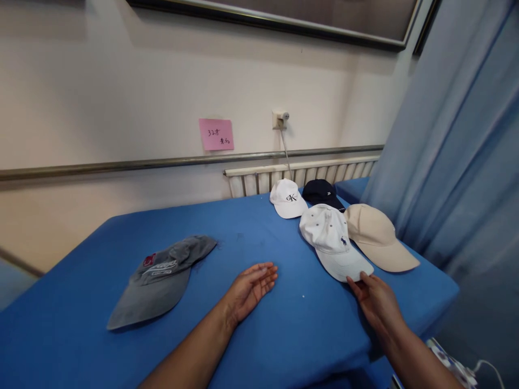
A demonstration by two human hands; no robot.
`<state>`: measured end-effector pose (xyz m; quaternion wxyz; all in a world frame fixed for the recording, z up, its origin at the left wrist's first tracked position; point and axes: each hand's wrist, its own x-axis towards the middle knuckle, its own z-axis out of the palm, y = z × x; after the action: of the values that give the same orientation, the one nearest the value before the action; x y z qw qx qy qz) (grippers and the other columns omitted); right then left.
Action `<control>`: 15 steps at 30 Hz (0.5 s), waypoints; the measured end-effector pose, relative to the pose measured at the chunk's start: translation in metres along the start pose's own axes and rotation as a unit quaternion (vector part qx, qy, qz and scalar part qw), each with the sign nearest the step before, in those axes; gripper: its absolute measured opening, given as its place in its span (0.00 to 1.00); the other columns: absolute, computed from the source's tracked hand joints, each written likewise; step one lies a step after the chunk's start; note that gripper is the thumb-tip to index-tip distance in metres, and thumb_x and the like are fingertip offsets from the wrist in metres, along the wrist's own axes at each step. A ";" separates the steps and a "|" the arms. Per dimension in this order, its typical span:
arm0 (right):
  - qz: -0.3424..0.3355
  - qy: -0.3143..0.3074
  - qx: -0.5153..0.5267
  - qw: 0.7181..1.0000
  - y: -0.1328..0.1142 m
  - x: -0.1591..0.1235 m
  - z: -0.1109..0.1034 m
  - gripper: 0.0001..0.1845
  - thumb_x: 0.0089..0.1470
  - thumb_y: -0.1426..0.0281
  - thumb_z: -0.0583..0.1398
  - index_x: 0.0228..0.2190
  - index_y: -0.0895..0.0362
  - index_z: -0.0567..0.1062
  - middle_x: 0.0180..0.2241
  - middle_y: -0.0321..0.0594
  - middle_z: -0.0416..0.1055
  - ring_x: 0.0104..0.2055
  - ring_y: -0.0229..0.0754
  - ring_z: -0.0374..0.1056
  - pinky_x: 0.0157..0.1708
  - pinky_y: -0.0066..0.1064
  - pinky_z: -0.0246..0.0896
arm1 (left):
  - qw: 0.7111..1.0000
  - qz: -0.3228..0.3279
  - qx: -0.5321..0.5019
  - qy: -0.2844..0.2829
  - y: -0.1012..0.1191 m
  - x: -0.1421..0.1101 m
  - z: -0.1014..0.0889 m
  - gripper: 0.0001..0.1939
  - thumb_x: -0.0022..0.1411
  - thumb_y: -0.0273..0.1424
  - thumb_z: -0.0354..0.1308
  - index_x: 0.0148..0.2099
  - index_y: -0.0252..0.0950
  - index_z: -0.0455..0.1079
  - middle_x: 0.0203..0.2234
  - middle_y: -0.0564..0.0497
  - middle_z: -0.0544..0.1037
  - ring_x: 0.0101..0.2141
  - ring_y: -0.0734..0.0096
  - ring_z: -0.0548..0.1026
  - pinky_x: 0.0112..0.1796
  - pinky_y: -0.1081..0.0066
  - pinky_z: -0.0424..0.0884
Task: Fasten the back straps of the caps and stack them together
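My right hand (373, 299) pinches the brim of a white baseball cap (327, 231) with a small dark horse-rider emblem. This cap overlaps the side of a beige cap (375, 235) on its right. My left hand (252, 289) rests palm up near the middle of the blue bed (300, 335), fingers loosely curved with nothing in them. To its left lies a grey cap (160, 278) with white lettering and a red patch, its crown sunken. Behind the held cap are a white cap (287, 197) with black letters and a dark navy cap (321, 193).
A light blue curtain (450, 140) hangs along the right side. At the back, a radiator (259, 181), a metal rail (162, 163) and a plugged-in cord (285, 148) line the wall. A pink note (216, 134) is stuck above the rail.
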<state>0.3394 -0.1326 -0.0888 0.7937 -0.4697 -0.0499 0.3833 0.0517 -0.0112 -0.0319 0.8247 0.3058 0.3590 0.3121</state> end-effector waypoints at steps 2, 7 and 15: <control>-0.006 0.005 -0.005 1.000 0.000 -0.003 0.000 0.07 0.42 0.71 0.67 0.26 0.57 0.75 0.32 0.35 0.75 0.38 0.38 0.71 0.39 0.32 0.75 | 1.000 0.002 0.004 0.002 0.000 0.000 0.001 0.11 0.57 0.23 0.62 0.44 0.29 0.73 0.41 0.41 0.79 0.38 0.68 0.78 0.42 0.70 0.72; -0.002 -0.014 -0.045 0.999 -0.005 -0.013 -0.002 0.09 0.35 0.71 0.69 0.22 0.56 0.74 0.29 0.35 0.76 0.35 0.39 0.72 0.40 0.30 0.75 | 1.000 0.002 0.026 0.002 -0.004 -0.002 -0.001 0.11 0.56 0.24 0.63 0.43 0.30 0.72 0.39 0.41 0.79 0.35 0.68 0.78 0.38 0.70 0.72; 0.074 -0.041 -0.302 0.949 -0.037 -0.005 -0.033 0.20 0.27 0.65 0.72 0.28 0.59 0.78 0.30 0.49 0.78 0.28 0.51 0.75 0.20 0.34 0.71 | 0.919 0.213 0.281 0.178 0.041 -0.003 -0.056 0.11 0.50 0.26 0.65 0.38 0.34 0.72 0.38 0.43 0.78 0.40 0.62 0.75 0.44 0.65 0.68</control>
<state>0.3713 -0.1695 -0.0765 0.5810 -0.6739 -0.1611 0.4270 -0.0056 0.0276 -0.0317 0.5417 0.5336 0.4990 0.4158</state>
